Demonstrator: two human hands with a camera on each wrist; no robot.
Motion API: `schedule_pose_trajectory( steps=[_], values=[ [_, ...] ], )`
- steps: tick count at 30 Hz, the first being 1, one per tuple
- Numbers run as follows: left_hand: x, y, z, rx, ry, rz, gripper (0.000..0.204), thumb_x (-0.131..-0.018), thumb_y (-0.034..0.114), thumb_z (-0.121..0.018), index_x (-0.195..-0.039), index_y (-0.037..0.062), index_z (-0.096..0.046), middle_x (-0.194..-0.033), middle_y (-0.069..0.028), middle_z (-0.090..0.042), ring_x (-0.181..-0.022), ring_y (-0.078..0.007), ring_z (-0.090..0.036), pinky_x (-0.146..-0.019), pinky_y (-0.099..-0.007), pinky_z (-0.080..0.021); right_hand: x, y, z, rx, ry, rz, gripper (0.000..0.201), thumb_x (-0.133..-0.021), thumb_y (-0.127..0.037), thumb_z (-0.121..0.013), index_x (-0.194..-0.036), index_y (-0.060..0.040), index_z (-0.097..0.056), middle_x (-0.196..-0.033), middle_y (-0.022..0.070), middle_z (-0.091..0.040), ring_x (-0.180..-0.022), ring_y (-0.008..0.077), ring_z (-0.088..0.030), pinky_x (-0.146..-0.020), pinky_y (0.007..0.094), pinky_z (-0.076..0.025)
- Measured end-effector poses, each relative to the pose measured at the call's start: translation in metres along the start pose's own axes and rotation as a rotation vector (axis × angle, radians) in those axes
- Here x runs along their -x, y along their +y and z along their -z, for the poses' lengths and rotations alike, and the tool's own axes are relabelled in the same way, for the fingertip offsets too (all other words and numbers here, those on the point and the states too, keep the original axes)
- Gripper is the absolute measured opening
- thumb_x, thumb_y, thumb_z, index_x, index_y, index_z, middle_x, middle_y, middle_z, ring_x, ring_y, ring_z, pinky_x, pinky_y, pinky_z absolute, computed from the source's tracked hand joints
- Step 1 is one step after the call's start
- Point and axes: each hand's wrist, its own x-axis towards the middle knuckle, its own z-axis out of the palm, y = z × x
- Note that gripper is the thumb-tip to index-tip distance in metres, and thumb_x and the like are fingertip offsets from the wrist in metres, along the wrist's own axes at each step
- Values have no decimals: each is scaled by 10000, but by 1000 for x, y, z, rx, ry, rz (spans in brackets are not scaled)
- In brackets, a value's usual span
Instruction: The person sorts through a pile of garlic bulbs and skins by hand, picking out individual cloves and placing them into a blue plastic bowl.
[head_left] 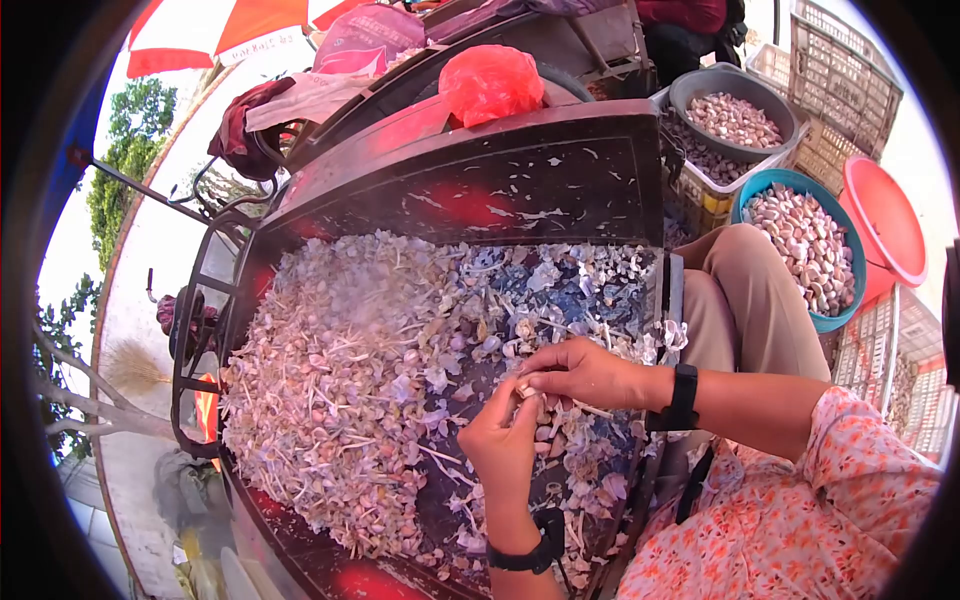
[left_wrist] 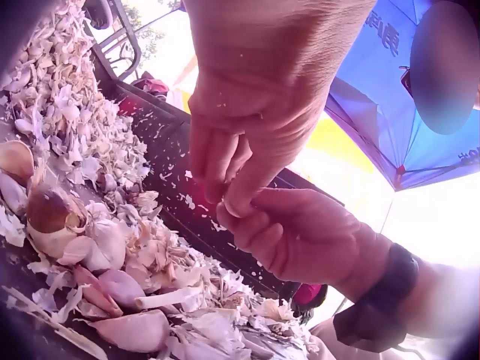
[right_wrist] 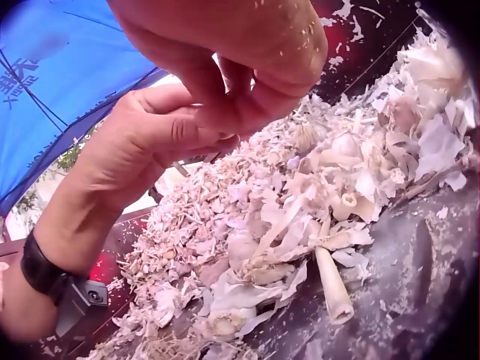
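Observation:
Over the near part of the cart bed, both hands meet fingertip to fingertip. My left hand [head_left: 500,440] pinches a small pale garlic clove [head_left: 527,391] between thumb and fingers. My right hand [head_left: 580,372] has its thumb and fingertips curled in on the same clove from the other side. Fingers hide most of the clove in both wrist views. Below the hands, several garlic cloves [left_wrist: 135,330] lie among loose papery skins [left_wrist: 214,330]. A cut garlic stalk [right_wrist: 334,289] lies on the dark bed in the right wrist view.
A large heap of garlic skins and stalks [head_left: 330,400] fills the far left of the cart bed. Dark side walls [head_left: 560,180] bound it. At right stand a teal basin [head_left: 856,250] and a grey basin [head_left: 682,95] of cloves, a red bucket [head_left: 885,215] and plastic crates [head_left: 840,65].

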Motion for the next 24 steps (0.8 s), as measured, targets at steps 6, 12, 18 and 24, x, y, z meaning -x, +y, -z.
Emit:
schedule_pose_trajectory(
  steps=[6,12,18,24],
  values=[
    [23,-2,-11,536,154,164,293,-766,-42,-663,-1057,-56,-630,-903,-85,-667,-770,-91,-603,-639,-208,-488,33,-17,-7,-383,22,119,243,-888,-69,-548,-1126,-35,-582,-907,9,-597,-726,56,-545,-617,204,-469],
    [44,18,-15,495,173,-50,302,-750,-50,-682,-1046,-73,-626,-883,-105,-667,-745,-108,-612,-659,-221,-503,61,-43,8,-32,-40,389,281,-902,-123,-528,-1160,-12,-539,-1062,110,-539,-981,190,-536,-823,296,-446],
    [53,27,-34,170,140,-125,238,-763,-43,-680,-999,-54,-654,-720,45,-590,-655,-7,-494,-566,-153,-400,70,-31,4,192,32,443,270,-931,-192,-487,-1126,-8,-518,-1010,142,-545,-953,271,-545,-848,338,-435],
    [58,16,-42,164,168,-55,273,-732,-16,-708,-998,-44,-652,-785,-80,-689,-714,-75,-625,-641,-213,-492,81,-23,-2,409,251,370,216,-934,-188,-489,-1059,-18,-535,-899,90,-578,-776,210,-567,-703,318,-465]
  ],
)
